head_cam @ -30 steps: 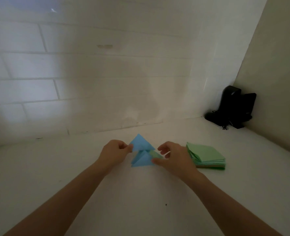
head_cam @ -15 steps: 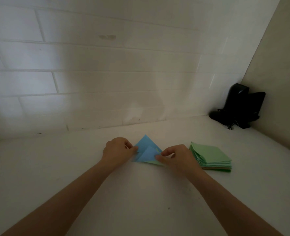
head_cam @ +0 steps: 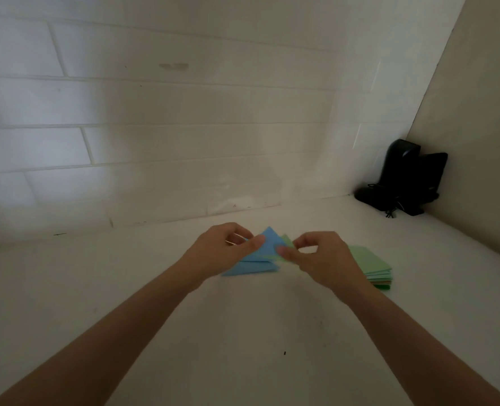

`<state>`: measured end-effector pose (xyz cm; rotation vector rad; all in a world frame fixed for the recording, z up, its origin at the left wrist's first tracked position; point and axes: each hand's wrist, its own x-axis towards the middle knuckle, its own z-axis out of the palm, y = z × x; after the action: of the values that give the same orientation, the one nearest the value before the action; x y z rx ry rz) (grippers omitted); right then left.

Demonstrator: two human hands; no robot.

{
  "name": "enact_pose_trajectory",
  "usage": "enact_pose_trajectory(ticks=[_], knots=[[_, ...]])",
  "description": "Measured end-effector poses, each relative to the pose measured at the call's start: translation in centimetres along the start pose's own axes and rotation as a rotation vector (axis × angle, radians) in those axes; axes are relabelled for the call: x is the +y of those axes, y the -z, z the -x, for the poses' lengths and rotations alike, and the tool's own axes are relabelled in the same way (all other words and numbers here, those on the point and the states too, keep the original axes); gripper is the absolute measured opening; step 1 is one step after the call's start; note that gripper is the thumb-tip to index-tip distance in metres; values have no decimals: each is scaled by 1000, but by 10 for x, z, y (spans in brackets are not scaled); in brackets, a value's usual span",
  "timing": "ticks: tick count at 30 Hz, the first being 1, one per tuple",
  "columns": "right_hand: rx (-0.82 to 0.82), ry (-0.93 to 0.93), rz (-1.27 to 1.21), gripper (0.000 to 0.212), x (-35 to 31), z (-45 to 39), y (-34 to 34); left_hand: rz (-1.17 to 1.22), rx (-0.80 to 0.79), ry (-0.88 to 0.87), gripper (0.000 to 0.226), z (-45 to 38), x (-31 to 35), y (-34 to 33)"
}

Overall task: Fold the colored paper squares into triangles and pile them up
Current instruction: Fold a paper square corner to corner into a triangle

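Note:
A blue paper triangle (head_cam: 268, 244) is held just above the white surface between both hands. My left hand (head_cam: 224, 252) pinches its left corner with the thumb on top. My right hand (head_cam: 323, 259) pinches its right corner, fingers curled. Under it lies another blue folded triangle (head_cam: 251, 268), and a pale green folded piece (head_cam: 287, 240) peeks out by my right thumb. A stack of flat paper squares (head_cam: 372, 263), green on top with other colours below, sits right of my right hand.
A black device with a cable (head_cam: 404, 177) stands in the far right corner. A white tiled wall (head_cam: 184, 142) rises behind the surface, and a beige side wall (head_cam: 483, 142) closes the right.
The blue paper was spread flat on the pile half a second ago; now both hands pinch it as a smaller triangle slightly above the lower blue triangle. The view has shifted a little.

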<state>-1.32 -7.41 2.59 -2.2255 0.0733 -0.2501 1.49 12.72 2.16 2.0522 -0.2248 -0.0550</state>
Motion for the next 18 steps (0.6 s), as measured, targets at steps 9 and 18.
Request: enact_pose_trajectory(ticks=[9,18], knots=[[-101,-125,-524,7,-5,-16,-32,124,156,30,7,-23,-17,5],[113,12,-196,28,5,-45,-28,-280,153,77,17,-45,-39,-3]])
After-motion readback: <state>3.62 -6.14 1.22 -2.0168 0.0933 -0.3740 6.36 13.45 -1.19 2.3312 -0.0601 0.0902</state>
